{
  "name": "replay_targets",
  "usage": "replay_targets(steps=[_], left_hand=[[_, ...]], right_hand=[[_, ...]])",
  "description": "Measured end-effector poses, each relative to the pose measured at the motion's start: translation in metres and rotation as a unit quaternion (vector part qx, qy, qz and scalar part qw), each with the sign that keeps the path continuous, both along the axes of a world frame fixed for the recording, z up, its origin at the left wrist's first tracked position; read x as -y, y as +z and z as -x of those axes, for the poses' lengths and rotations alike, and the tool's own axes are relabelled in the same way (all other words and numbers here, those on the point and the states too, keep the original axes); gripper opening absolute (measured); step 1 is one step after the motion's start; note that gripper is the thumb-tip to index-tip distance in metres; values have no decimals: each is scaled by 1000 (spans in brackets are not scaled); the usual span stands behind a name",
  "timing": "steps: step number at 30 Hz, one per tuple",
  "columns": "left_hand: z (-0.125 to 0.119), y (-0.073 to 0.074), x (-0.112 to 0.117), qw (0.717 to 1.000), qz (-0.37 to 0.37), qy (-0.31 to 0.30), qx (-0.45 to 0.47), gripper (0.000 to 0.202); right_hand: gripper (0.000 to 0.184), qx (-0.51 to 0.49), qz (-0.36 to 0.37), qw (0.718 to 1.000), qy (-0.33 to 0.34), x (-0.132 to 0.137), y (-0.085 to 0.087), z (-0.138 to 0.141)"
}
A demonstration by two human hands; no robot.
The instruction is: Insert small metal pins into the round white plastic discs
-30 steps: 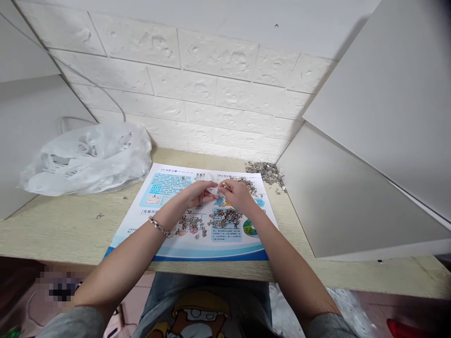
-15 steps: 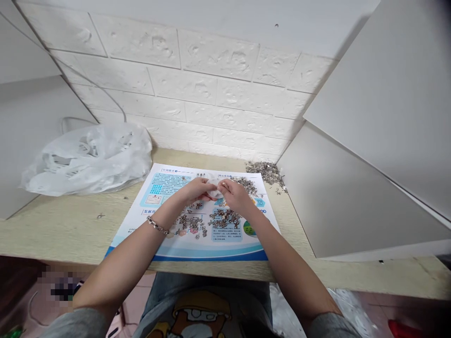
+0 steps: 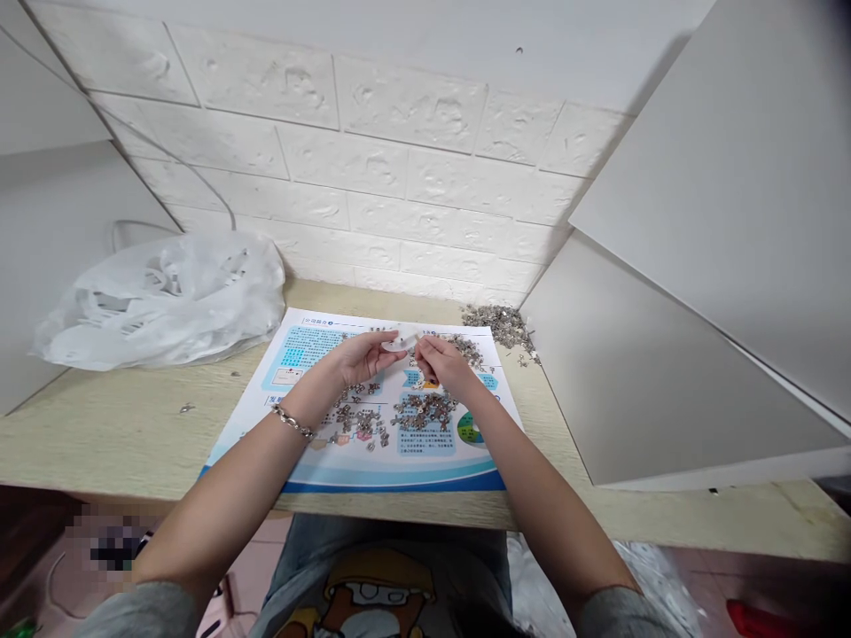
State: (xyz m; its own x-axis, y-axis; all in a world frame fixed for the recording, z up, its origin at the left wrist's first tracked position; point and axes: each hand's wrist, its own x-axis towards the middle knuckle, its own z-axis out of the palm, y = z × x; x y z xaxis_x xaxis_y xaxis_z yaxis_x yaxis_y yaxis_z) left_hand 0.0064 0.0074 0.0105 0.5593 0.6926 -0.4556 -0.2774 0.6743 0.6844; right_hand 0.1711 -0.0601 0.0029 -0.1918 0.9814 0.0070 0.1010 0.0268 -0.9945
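Note:
My left hand (image 3: 359,359) pinches a small white round plastic part (image 3: 397,344) above a blue-and-white printed sheet (image 3: 312,461) on the wooden desk (image 3: 120,425). Just to its right, my right hand (image 3: 440,361) has its fingers pinched together at the part's edge; what they hold, if anything, is too small to make out. Below both hands, several small metal pieces (image 3: 422,410) lie scattered on the sheet. A beaded bracelet (image 3: 292,423) circles my left wrist.
A heap of small metal pieces (image 3: 500,322) lies at the desk's back right corner. A white plastic bag (image 3: 166,297) holding white parts sits at the back left. White panels (image 3: 651,372) wall in the right side. One stray metal piece (image 3: 188,408) lies left of the sheet.
Both hands have shifted slightly away from me, and the white part has turned from facing me to nearly edge-on. My right fingers stay pinched beside it.

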Motion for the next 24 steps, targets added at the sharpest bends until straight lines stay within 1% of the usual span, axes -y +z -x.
replay_targets(steps=[2,3,6,11,16,24], left_hand=[[-1,-1,1,1000,5,-13,-1,7],[-1,-1,2,1000,7,-18,0,7],[-2,-1,3,999,9,-32,-1,5],[-3,-5,4,998,-9,-61,14,4],[-4,-8,4,998,-8,-55,-4,4],[-8,-3,8,998,-26,-50,-16,8]], right_hand=[[35,3,13,1000,18,0,-1,-1],[36,6,17,1000,17,0,-1,-1],[39,17,27,999,-4,0,0,-1],[44,27,36,999,-20,0,-1,0],[44,35,37,999,-14,-1,-2,-2],[45,85,29,996,-27,-1,-3,-3]])
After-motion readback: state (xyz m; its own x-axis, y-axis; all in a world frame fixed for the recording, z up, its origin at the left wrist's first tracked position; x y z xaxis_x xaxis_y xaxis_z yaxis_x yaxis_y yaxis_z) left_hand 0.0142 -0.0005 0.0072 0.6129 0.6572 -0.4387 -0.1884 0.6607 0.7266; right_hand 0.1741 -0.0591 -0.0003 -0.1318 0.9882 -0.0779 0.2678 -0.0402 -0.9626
